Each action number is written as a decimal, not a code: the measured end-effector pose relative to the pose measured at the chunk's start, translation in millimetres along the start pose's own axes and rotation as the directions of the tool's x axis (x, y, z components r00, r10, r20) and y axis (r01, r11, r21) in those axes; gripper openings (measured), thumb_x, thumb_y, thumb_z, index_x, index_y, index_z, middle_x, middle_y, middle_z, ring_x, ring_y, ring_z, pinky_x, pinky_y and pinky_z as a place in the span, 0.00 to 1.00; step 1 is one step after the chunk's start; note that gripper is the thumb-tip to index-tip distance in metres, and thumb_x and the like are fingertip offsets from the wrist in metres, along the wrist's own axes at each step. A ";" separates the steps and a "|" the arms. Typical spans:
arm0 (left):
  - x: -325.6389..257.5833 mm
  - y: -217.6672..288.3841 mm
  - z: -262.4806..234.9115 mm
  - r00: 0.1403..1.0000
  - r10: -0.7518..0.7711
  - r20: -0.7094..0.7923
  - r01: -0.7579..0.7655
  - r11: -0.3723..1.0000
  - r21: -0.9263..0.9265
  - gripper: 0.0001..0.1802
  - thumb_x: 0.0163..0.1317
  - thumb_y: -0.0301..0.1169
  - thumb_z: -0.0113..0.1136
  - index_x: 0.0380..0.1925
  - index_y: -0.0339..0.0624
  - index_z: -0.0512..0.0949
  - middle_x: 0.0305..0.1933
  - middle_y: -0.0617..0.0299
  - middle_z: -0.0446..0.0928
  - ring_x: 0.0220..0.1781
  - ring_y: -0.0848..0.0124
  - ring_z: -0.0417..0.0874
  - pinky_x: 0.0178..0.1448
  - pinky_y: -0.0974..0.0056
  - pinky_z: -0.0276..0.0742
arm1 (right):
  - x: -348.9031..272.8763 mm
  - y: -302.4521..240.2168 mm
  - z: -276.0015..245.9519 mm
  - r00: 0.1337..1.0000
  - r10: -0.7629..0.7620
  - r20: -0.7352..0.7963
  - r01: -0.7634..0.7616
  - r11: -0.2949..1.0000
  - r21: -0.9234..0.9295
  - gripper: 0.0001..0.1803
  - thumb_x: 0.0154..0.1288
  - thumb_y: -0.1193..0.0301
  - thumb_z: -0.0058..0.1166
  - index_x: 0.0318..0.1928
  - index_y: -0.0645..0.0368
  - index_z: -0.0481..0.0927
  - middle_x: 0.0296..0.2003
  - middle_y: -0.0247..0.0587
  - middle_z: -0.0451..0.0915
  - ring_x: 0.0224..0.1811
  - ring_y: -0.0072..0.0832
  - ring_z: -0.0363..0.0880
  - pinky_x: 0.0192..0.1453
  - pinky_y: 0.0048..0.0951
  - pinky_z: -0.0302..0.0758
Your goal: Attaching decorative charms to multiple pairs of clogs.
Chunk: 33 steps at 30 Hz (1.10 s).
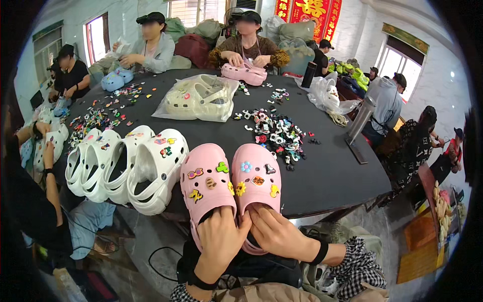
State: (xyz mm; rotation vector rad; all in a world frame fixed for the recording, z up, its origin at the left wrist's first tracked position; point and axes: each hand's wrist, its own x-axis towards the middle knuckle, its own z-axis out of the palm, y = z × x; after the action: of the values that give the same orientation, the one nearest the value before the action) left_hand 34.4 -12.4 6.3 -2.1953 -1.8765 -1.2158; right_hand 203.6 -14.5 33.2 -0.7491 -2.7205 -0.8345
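A pair of pink clogs rests side by side at the near edge of the dark table, toes pointing away from me. Colourful shoe charms, among them flowers, a cactus and sunglasses, dot both uppers. The fingers of my left hand (221, 239) reach into the foot opening of the left pink clog (205, 163), holding it. In the same way, my right hand (282, 234) grips the right pink clog (257, 166) from inside. My fingertips are hidden under the uppers. Both clogs' heels hang past the table edge, partly covered by my hands.
White clogs (160, 168) with charms line up to my left. Loose charms lie in piles, one pile (276, 133) beyond the pink clogs. A bagged pair of clogs (197, 98) and a metal stand (359, 131) are on the table (332, 171). Co-workers sit around, one handling pink clogs (244, 74).
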 end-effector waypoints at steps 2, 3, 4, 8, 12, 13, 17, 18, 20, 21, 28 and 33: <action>0.9 0.4 2.4 1.000 0.006 0.020 -0.006 1.000 0.010 0.21 0.57 0.43 0.66 0.36 0.34 0.76 0.22 0.48 0.78 0.19 0.50 0.80 0.24 0.51 0.78 | -4.3 4.6 2.6 0.999 0.017 -0.029 -0.015 0.997 0.074 0.23 0.51 0.69 0.53 0.46 0.74 0.80 0.50 0.54 0.79 0.60 0.45 0.74 0.65 0.39 0.72; 0.1 -1.6 4.8 1.000 0.012 -0.003 -0.012 1.000 0.018 0.20 0.56 0.41 0.66 0.35 0.34 0.76 0.22 0.48 0.77 0.19 0.50 0.80 0.23 0.51 0.78 | -5.2 5.7 2.6 0.997 0.032 -0.064 -0.022 0.988 0.151 0.22 0.51 0.69 0.53 0.44 0.72 0.81 0.49 0.53 0.79 0.60 0.44 0.74 0.66 0.39 0.72; -0.5 -2.6 6.4 0.999 0.018 -0.026 -0.017 1.000 0.027 0.18 0.54 0.39 0.67 0.35 0.34 0.76 0.21 0.49 0.76 0.18 0.50 0.80 0.23 0.52 0.78 | -5.2 6.3 1.1 0.998 0.029 -0.059 -0.020 0.989 0.148 0.22 0.51 0.69 0.53 0.44 0.72 0.81 0.49 0.53 0.79 0.60 0.44 0.74 0.66 0.39 0.72; -0.5 -2.7 5.9 0.999 -0.037 -0.024 0.037 0.999 0.005 0.18 0.51 0.37 0.68 0.31 0.33 0.76 0.22 0.46 0.78 0.22 0.46 0.80 0.27 0.49 0.78 | -4.9 9.6 -11.4 0.972 0.047 -0.232 0.040 0.933 0.357 0.13 0.52 0.75 0.60 0.40 0.64 0.81 0.44 0.46 0.82 0.51 0.41 0.82 0.52 0.37 0.81; -1.2 -8.1 12.8 0.992 0.035 -0.119 -0.029 0.998 0.049 0.20 0.49 0.37 0.68 0.37 0.33 0.77 0.21 0.51 0.76 0.20 0.53 0.81 0.23 0.54 0.78 | 2.7 30.2 -20.3 0.898 0.257 -0.357 -0.032 0.847 0.530 0.14 0.50 0.76 0.62 0.41 0.63 0.80 0.40 0.43 0.82 0.41 0.39 0.83 0.42 0.35 0.82; -1.6 -8.0 13.6 0.986 0.051 -0.156 -0.045 0.998 0.046 0.21 0.49 0.37 0.69 0.37 0.33 0.77 0.22 0.51 0.77 0.20 0.54 0.81 0.23 0.55 0.79 | 7.7 37.8 -19.0 0.891 0.295 -0.344 -0.070 0.840 0.539 0.15 0.50 0.77 0.62 0.42 0.62 0.81 0.41 0.44 0.81 0.38 0.38 0.82 0.40 0.36 0.81; -6.3 -7.4 13.2 0.995 0.039 -0.088 -0.040 0.999 -0.003 0.22 0.51 0.37 0.70 0.37 0.30 0.78 0.21 0.47 0.76 0.20 0.49 0.80 0.25 0.50 0.77 | 32.9 54.6 -11.4 0.837 0.484 -0.256 -0.233 0.738 0.633 0.14 0.56 0.79 0.60 0.45 0.59 0.82 0.44 0.44 0.80 0.38 0.40 0.81 0.40 0.38 0.80; -6.7 -7.8 13.0 0.995 0.037 -0.092 -0.038 0.999 0.000 0.22 0.51 0.37 0.70 0.37 0.30 0.78 0.21 0.47 0.76 0.20 0.49 0.80 0.25 0.50 0.77 | 35.8 60.0 -0.4 0.849 0.466 -0.250 -0.228 0.750 0.621 0.13 0.58 0.78 0.60 0.45 0.59 0.83 0.45 0.43 0.80 0.40 0.39 0.81 0.42 0.38 0.80; -6.8 -8.2 13.5 0.990 0.072 -0.120 -0.070 0.997 0.021 0.23 0.52 0.39 0.69 0.43 0.34 0.78 0.25 0.51 0.79 0.20 0.54 0.82 0.24 0.55 0.79 | 40.6 61.7 8.4 0.861 0.445 -0.245 -0.220 0.762 0.609 0.13 0.59 0.77 0.61 0.45 0.59 0.83 0.45 0.41 0.80 0.42 0.39 0.80 0.44 0.37 0.79; -7.4 -9.2 15.9 0.992 0.059 -0.113 -0.056 0.998 0.033 0.24 0.53 0.39 0.69 0.45 0.35 0.78 0.25 0.50 0.79 0.20 0.53 0.82 0.24 0.54 0.80 | 41.4 60.0 9.5 0.865 0.431 -0.256 -0.226 0.792 0.568 0.12 0.59 0.76 0.62 0.45 0.59 0.84 0.45 0.41 0.80 0.43 0.38 0.79 0.46 0.37 0.78; -3.0 -14.1 14.6 0.997 0.055 -0.048 -0.055 0.999 0.002 0.27 0.52 0.40 0.69 0.47 0.34 0.77 0.27 0.48 0.80 0.21 0.52 0.82 0.25 0.53 0.81 | 34.7 62.6 15.4 0.883 0.373 -0.284 -0.190 0.839 0.510 0.11 0.58 0.74 0.63 0.43 0.58 0.85 0.45 0.38 0.81 0.43 0.37 0.77 0.49 0.36 0.77; -2.2 -13.6 12.5 0.997 0.079 -0.007 -0.079 0.997 0.006 0.26 0.52 0.40 0.68 0.47 0.33 0.76 0.27 0.46 0.79 0.20 0.52 0.82 0.25 0.52 0.80 | 29.5 50.0 33.8 0.787 0.476 -0.393 -0.154 0.767 0.623 0.12 0.52 0.76 0.67 0.39 0.59 0.82 0.40 0.39 0.81 0.39 0.37 0.76 0.44 0.35 0.75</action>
State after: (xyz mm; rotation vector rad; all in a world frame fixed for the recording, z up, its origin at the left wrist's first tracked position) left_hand 29.8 -4.5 -9.9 -2.2355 -1.7697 -1.2024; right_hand 203.2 52.5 38.5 -0.6924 -2.0558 -0.0901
